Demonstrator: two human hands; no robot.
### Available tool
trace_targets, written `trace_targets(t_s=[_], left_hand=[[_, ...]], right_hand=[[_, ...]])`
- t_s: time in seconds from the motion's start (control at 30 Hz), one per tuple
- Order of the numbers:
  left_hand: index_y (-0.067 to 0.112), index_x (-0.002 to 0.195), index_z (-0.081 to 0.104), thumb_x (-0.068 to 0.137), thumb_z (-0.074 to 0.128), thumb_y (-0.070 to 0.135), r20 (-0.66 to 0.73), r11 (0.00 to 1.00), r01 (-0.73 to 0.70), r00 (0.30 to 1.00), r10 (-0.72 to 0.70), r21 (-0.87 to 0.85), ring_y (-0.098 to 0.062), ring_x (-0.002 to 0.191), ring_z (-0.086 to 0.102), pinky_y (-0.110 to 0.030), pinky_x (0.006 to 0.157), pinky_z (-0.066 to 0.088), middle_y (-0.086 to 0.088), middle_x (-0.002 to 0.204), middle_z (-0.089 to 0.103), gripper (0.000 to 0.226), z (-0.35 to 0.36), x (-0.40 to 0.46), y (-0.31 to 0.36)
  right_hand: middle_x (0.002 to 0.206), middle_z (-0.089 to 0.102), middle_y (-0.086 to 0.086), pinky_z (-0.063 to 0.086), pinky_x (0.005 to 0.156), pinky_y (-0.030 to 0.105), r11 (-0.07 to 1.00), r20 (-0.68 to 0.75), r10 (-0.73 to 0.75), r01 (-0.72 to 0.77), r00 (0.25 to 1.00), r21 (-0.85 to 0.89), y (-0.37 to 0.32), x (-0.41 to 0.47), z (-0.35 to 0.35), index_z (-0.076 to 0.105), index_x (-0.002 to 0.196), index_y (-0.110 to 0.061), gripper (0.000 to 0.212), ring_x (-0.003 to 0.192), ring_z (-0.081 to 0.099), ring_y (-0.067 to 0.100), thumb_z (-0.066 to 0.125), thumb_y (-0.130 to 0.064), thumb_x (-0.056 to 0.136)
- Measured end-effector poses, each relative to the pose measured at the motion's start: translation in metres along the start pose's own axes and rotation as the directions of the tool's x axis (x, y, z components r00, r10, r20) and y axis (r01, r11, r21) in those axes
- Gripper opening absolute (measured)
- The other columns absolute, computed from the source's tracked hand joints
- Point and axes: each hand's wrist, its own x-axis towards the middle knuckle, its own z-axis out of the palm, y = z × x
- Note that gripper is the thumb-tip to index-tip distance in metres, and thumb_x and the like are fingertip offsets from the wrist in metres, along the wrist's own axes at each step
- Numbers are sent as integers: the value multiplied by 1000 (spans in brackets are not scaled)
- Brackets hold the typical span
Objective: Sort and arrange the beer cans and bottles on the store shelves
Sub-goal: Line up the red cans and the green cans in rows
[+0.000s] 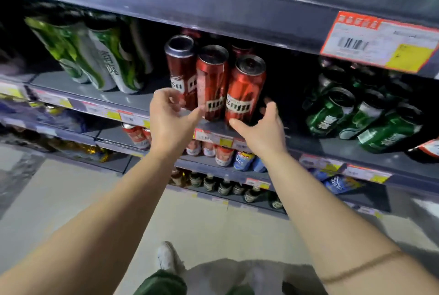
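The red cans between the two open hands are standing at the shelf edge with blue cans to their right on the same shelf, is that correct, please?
Not quite: the head view shows dark green cans to the right of the red cans, not blue ones. The rest holds.

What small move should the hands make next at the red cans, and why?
Probably close both hands on the outer red cans. The left hand and right hand are open and empty, flanking the three red cans, which stand at the shelf edge in an uneven, staggered row.

A grey shelf (133, 101) carries green-and-white cans (102, 57), red cans (211, 80) and dark green cans (365, 119).
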Motion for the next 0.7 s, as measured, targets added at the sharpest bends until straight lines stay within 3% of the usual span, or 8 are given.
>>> trace_targets(t_s=[0.1,0.13,0.17,0.23,0.33,0.43,0.6,0.7], left_hand=[[20,141,36,61,89,43,102,999,46,994,-49,23,-7,119,49,-21,97,43,1,134,49,99,-11,32,-18],[18,144,32,60,90,40,155,1000,15,988,-15,4,2,120,47,-11,95,40,3,136,48,105,-12,43,-21],[18,141,34,58,92,35,201,999,-33,979,40,-38,13,111,49,-2,87,39,6,130,52,103,-12,53,-24],[20,129,40,58,93,22,306,990,-77,946,111,-121,20,98,54,-1,81,42,14,116,58,89,-9,75,-27],[13,121,56,61,92,19,426,990,-44,900,96,-130,2,94,65,-24,90,52,7,104,70,71,-6,100,-32],[11,120,60,65,90,21,443,983,-45,889,120,-176,5,86,66,-13,79,49,8,99,72,64,-7,111,-43],[17,125,54,66,89,16,471,967,-31,869,150,-251,5,95,64,-13,84,47,12,103,70,69,-7,112,-52],[13,137,45,58,91,15,606,961,30,781,150,-276,-5,107,64,-26,96,48,3,115,68,92,-7,121,-50]], right_hand=[[107,51,-3,35,75,30,1000,-106,29,-29,994,-2,-3,6,23,42,105,-22,53,106,54,23,77,-46,72],[104,51,-5,34,73,29,999,-153,33,-34,988,-4,-3,7,28,42,101,-23,50,100,54,21,77,-45,72],[101,52,-6,34,72,29,999,-198,38,-39,979,-4,-3,8,32,42,98,-24,48,96,53,19,76,-45,72],[101,56,-6,35,71,29,999,-271,52,-46,961,27,-1,8,40,42,96,-26,47,92,54,16,76,-46,71],[101,60,-2,39,71,31,996,-367,78,-59,927,63,0,8,50,44,97,-24,49,90,57,19,76,-47,68],[99,55,-5,42,74,35,996,-427,87,-71,900,53,-5,10,56,39,96,-23,55,87,55,18,77,-49,66],[103,57,-4,42,75,33,996,-402,84,-73,912,43,-3,16,57,45,98,-21,58,91,53,16,80,-50,62],[105,59,-6,44,78,31,998,-329,62,-48,942,51,4,22,52,46,101,-29,59,95,57,13,83,-46,58]])
